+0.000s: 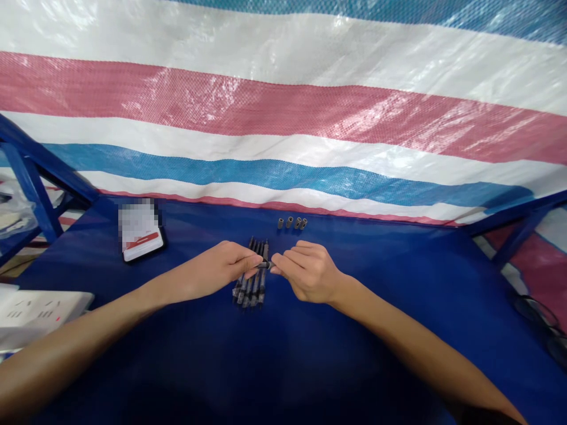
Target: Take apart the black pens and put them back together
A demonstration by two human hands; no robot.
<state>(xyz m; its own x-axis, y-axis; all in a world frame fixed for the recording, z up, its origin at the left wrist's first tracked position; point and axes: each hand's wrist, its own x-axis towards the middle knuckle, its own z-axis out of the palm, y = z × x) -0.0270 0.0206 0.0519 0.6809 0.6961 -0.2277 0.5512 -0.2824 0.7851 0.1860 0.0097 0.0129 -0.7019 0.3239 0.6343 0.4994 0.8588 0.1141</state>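
Several dark pens (250,277) lie side by side on the blue tabletop (354,283), just below my hands. My left hand (221,268) and my right hand (308,271) meet above their upper ends. Between their fingertips is a short dark pen part (264,265), pinched from both sides. Its exact shape is partly hidden by my fingers. Beyond the pens, several small grey cylinders (291,222) stand in a row near the table's far edge, out of reach of my fingers.
A phone (142,231) with a blurred, red-marked card on it lies at the far left. A white power strip (39,313) sits at the left edge. Dark eyeglasses (535,321) lie at right. A striped tarp (283,118) hangs behind the table, between blue metal frame posts.
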